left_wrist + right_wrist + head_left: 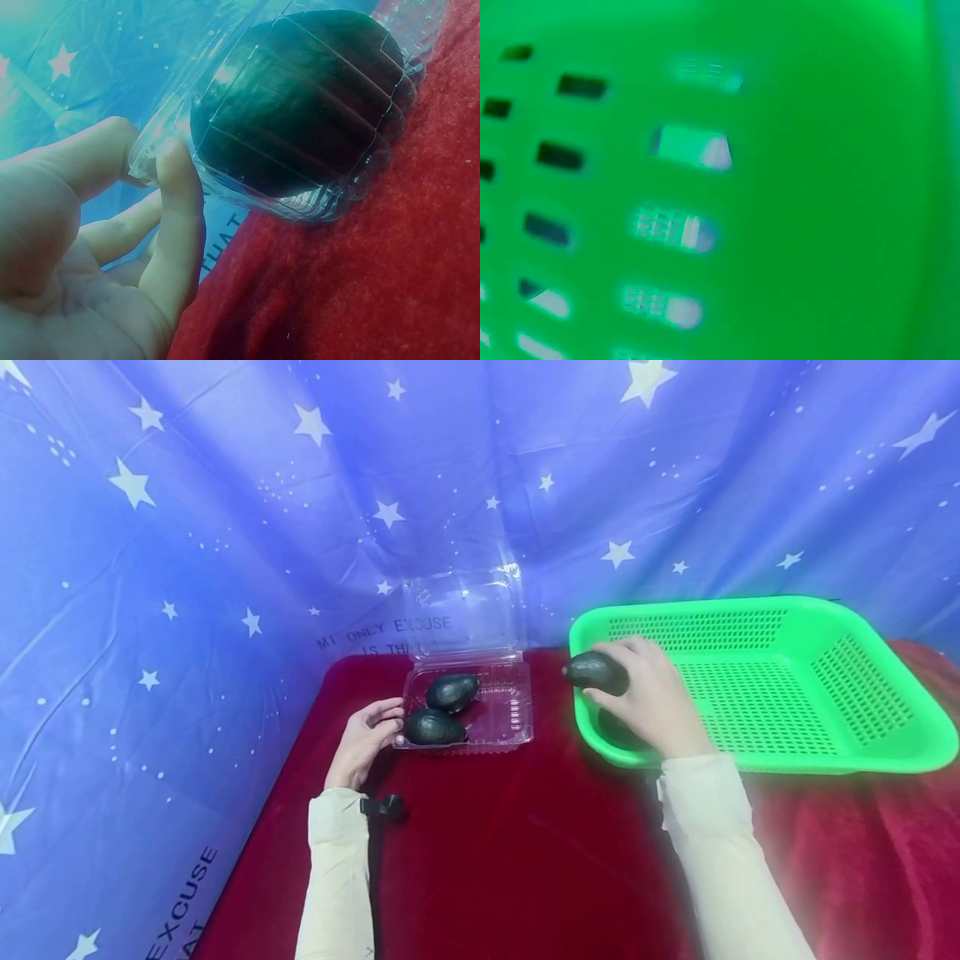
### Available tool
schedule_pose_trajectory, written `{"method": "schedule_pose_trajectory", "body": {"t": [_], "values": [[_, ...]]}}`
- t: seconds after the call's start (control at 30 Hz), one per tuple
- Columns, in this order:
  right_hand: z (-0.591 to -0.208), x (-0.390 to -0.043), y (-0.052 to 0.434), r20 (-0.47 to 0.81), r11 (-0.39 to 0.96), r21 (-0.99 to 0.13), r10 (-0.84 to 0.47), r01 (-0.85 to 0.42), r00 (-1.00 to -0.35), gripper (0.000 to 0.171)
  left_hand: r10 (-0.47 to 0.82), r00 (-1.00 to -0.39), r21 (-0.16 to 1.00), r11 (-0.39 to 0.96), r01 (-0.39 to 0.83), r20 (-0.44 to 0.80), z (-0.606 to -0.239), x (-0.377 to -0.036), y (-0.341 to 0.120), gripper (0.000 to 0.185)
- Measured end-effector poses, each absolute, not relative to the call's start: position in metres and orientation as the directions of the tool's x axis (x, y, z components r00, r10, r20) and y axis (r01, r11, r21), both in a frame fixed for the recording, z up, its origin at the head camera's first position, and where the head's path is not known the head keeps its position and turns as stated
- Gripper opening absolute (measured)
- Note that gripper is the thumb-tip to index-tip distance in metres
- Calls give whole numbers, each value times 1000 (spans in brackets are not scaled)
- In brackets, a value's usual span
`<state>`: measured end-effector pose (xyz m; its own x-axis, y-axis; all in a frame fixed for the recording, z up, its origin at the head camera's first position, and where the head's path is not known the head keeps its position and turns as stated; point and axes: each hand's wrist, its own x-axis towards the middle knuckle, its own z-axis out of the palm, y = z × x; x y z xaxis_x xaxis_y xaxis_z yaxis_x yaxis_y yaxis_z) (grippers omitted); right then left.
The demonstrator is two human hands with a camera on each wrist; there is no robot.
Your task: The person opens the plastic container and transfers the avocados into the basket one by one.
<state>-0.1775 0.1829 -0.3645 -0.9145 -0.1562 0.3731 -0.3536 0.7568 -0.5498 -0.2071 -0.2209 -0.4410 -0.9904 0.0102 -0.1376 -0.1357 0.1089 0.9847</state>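
Note:
My left hand (366, 739) pinches the left edge of a clear plastic clamshell box (501, 714) between thumb and finger; the left wrist view shows the fingers (180, 195) on its rim. Two dark green avocados (453, 692) lie in the left part of the box, one behind the other; the nearer avocado (300, 105) shows through the plastic wall. Over the left rim of a green plastic basket (862, 760), my right hand (656, 702) grips a third avocado (597, 673), its tip pointing left. The right wrist view holds only the slotted basket wall (817, 225), blurred.
The box's clear lid (465, 610) stands raised at the back, against a blue curtain (450, 460) with white stars. A red cloth (510, 860) covers the table. The basket takes up the right side, and a black strap (382, 807) circles the left wrist.

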Motion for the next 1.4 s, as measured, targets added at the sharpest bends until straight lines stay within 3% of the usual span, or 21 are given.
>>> {"method": "schedule_pose_trajectory", "body": {"t": [0.47,0.77,1.4], "values": [[-379,-177,192,360,770,-561,-102,-303,-927,55,25,-997,994,87,-69,-71,-445,-206,-224,47],[-385,-175,195,332,783,-565,-72,-259,-941,56,20,-990,988,80,-134,-136,-442,-207,-221,49],[-400,-177,201,309,812,-532,-78,-241,-948,55,15,-991,989,74,-130,-131,-441,-207,-221,48]]}}
